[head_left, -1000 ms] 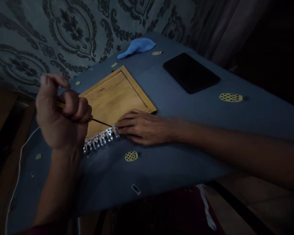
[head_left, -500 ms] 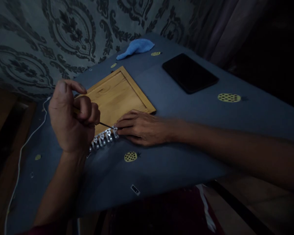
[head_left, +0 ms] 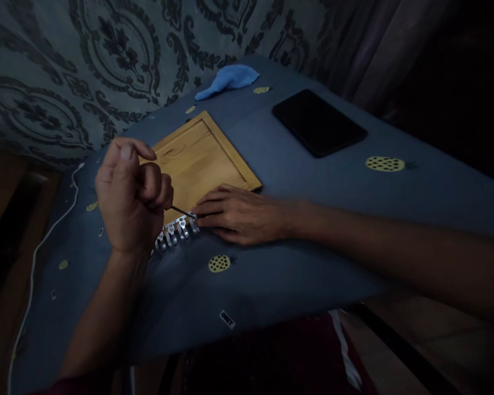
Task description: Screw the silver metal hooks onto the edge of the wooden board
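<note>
My left hand [head_left: 134,197] is closed in a fist around a screwdriver [head_left: 181,210], whose handle is mostly hidden in the palm. Its thin dark shaft slants down to the right, the tip at the last visible metal hook near my right fingertips. Several silver hooks [head_left: 171,235] run in a row along the near edge of a framed wooden board [head_left: 201,159] lying flat on the table. My right hand [head_left: 240,215] grips the board's near edge, fingers over its surface and the thumb side by the hooks. Its fingertips cover the row's right end.
A blue cloth [head_left: 229,80] lies at the back of the table [head_left: 296,263], by the patterned curtain [head_left: 119,49]. To the right rests a black tablet [head_left: 321,123]. A white cable [head_left: 45,241] trails along the left side. The room is dim.
My left hand has shifted slightly right and its grip has turned a little around the screwdriver. The right hand and the board have stayed in place.
</note>
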Available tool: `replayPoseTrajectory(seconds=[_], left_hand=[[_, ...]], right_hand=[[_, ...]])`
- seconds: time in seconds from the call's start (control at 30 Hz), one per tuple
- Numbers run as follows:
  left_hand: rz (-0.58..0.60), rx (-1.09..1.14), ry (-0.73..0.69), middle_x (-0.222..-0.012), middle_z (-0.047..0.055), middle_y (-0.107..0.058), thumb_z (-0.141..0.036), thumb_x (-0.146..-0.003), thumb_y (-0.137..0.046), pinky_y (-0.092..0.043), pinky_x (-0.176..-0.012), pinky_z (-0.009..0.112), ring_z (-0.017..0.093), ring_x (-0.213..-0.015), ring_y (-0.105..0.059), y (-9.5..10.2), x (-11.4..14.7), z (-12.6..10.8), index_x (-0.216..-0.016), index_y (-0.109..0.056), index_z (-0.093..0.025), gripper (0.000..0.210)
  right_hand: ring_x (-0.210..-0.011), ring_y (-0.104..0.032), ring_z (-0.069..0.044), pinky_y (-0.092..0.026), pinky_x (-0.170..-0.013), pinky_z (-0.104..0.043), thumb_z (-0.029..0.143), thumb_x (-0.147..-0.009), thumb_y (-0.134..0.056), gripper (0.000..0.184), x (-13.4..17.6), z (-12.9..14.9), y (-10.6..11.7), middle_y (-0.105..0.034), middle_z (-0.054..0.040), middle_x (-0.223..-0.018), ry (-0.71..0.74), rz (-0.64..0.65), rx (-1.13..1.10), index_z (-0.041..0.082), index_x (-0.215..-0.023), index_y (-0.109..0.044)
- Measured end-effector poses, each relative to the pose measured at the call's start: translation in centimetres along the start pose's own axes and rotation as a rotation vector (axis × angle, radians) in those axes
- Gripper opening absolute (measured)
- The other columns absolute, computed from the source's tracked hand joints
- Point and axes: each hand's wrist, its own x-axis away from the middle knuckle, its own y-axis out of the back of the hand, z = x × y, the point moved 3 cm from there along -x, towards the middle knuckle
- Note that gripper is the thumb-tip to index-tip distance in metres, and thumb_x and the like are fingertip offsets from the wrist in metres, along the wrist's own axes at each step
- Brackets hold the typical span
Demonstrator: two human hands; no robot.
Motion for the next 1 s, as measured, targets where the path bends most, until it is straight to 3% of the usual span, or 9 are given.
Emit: replayPoseTrajectory(seconds=[0.4, 0.67, 0.87, 1.0], left_hand=[[0.127, 0.05, 0.026, -0.045, -0.012, -0.019, -0.021, -0.088, -0.065, -0.019, -0.036, 0.017, 0.004, -0.036, -0.01, -0.21, -0.18, -0.06, -0.085, -0.066, -0.021, 0.003], [0.134, 0.09, 0.085, -0.044, -0.012, -0.019, -0.009, -0.078, -0.061, -0.022, -0.035, 0.015, 0.003, -0.034, -0.009, -0.04, -0.45, -0.11, -0.088, -0.068, -0.021, 0.016], [0.203, 0.118, 0.134, -0.048, -0.013, -0.015, -0.011, -0.079, -0.063, -0.025, -0.036, 0.013, 0.003, -0.035, -0.012, -0.43, -0.31, 0.28, -0.089, -0.065, -0.021, 0.015], [0.179, 0.124, 0.115, -0.047, -0.013, -0.017, -0.018, -0.082, -0.068, -0.023, -0.037, 0.014, 0.003, -0.035, -0.012, -0.09, -0.26, 0.17, -0.09, -0.063, -0.021, 0.01]], right_hand=[[-0.131, -0.057, -0.027, -0.041, -0.108, -0.047, 0.018, -0.102, -0.051, 0.03, 0.04, -0.07, -0.02, -0.068, -0.0128, -0.138, 0.015, -0.023, -0.011, 0.017, -0.126, -0.069], [-0.131, -0.057, -0.027, -0.041, -0.112, -0.047, 0.017, -0.1, -0.055, 0.031, 0.13, -0.09, 0.04, -0.068, -0.0136, -0.14, 0.013, -0.025, -0.031, 0.014, -0.128, -0.068], [-0.132, -0.057, -0.027, -0.041, -0.113, -0.048, 0.017, -0.1, -0.055, 0.033, 0.17, 0.03, 0.09, -0.068, -0.0145, -0.138, 0.002, -0.016, -0.055, 0.013, -0.13, -0.068], [-0.13, -0.06, -0.026, -0.043, -0.112, -0.05, 0.017, -0.099, -0.056, 0.032, 0.22, -0.01, -0.03, -0.069, -0.0137, -0.138, -0.009, -0.052, -0.08, 0.015, -0.127, -0.07]])
